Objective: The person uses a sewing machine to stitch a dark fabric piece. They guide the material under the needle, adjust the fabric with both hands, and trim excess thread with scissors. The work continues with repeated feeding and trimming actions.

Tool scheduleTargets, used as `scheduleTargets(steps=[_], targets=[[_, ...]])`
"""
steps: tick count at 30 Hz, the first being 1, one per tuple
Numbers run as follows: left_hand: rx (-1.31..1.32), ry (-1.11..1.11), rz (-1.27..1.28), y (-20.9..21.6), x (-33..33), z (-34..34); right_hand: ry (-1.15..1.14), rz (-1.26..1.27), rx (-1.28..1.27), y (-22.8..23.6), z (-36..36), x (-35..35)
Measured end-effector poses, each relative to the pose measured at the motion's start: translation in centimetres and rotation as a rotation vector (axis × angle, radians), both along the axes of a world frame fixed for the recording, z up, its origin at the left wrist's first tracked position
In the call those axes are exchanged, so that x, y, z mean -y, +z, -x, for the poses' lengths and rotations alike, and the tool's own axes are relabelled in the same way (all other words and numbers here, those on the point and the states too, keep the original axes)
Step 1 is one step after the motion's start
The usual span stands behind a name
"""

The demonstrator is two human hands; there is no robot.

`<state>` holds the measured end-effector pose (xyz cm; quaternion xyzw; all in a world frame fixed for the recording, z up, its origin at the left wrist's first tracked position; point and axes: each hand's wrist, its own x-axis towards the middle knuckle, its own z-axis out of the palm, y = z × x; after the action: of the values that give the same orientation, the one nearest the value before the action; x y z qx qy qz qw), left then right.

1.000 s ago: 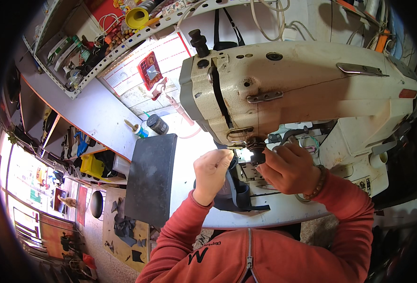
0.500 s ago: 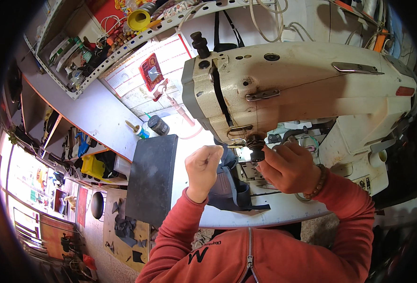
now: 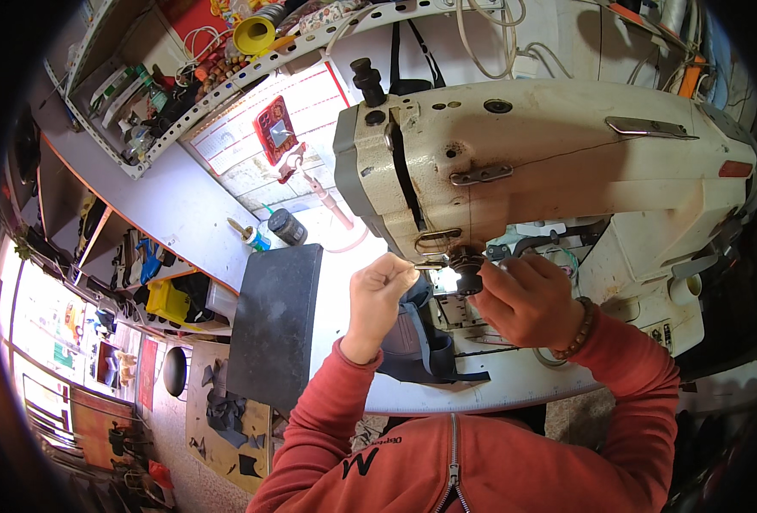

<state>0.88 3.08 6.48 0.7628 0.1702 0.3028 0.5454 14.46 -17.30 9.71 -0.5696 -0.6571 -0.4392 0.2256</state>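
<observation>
A cream-coloured sewing machine [image 3: 558,162] spans the upper right, with thread running along its head through metal guides. My left hand [image 3: 375,299] is at the left of the machine's lower front, thumb and fingertips pinched beside a small metal part. Whatever lies in that pinch is too small to make out. Close against the right of the dark tension knob [image 3: 466,272] is my right hand [image 3: 528,299], its fingers bent together and their tips partly hidden. A dark grey fabric piece with straps [image 3: 425,346] lies under the machine head, below and between my hands.
To the left of my left arm lies a black board [image 3: 274,325]. A dark jar [image 3: 288,227] and a pink lamp stand [image 3: 331,205] are behind it. A perforated metal shelf [image 3: 224,90] holds spools and odds and ends. Fabric scraps [image 3: 227,410] lie on a lower board.
My left hand has shifted slightly right, its fingertips going from curled inward to a pinch at the machine's front. My right hand stays by the knob, with its fingers slightly shifted.
</observation>
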Motion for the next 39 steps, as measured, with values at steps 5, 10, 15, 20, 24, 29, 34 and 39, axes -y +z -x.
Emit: scheduleTargets(steps=[5,10,15,20,24,29,34,39], targets=[[0.008,-0.095,0.026,1.0,0.4,0.4,-0.018,-0.007,0.028,0.1,-0.2,0.4],[0.02,0.054,-0.818,-0.3,3.9,0.6,0.031,0.015,-0.01,-0.4,-0.2,0.2],[0.111,-0.115,-0.921,-2.3,5.5,-0.4,0.149,0.05,-0.163,-2.3,1.0,-0.1],[0.076,-0.141,-0.977,-3.1,5.8,1.5,0.161,0.132,-1.002,-4.6,2.8,-0.7],[0.055,-0.074,-0.946,-4.0,5.0,3.0,0.801,0.136,-2.008,-6.2,4.0,-2.6],[-0.058,-0.197,-0.863,-7.4,6.3,5.8,0.677,0.233,-2.083,-10.1,7.5,-2.3],[-0.252,-0.225,-0.494,-10.3,7.7,9.1,0.489,0.246,-2.188,-14.9,9.3,0.5],[-0.201,-0.071,-0.334,-9.9,7.1,9.2,0.406,0.403,-2.245,-17.3,11.0,2.2]])
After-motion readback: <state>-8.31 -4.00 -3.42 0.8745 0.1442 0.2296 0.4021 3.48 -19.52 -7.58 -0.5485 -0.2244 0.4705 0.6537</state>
